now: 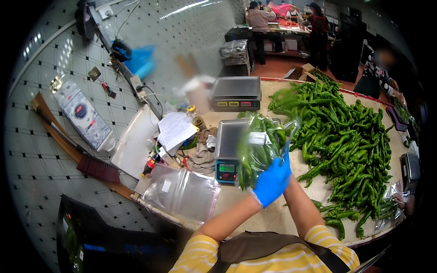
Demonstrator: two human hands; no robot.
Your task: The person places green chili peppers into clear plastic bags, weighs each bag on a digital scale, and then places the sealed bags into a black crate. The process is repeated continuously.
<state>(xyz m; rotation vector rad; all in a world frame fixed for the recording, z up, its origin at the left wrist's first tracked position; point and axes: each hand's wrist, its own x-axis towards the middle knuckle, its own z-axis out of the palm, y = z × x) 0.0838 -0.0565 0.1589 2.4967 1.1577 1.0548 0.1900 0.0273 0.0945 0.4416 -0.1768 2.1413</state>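
Note:
A clear plastic bag of long green peppers (261, 146) with a white label hangs tilted over the front scale, its near side blurred. My left hand (271, 184), in a blue glove, grips the bag's lower right side. My right hand (286, 158), also blue-gloved and partly hidden behind the left, holds the bag's right edge near its loose plastic end. Beneath the bag is a digital scale (225, 145) with a metal pan and a lit green display. A large heap of loose green peppers (341, 143) covers the tabletop to the right.
Flat clear bags (184, 191) lie at the table's front left. Papers (177, 129), a crumpled cloth (201, 158) and bottles clutter the left side. A second scale (235, 90) stands behind. At the right edge a person (379, 71) handles peppers; other people work at the back.

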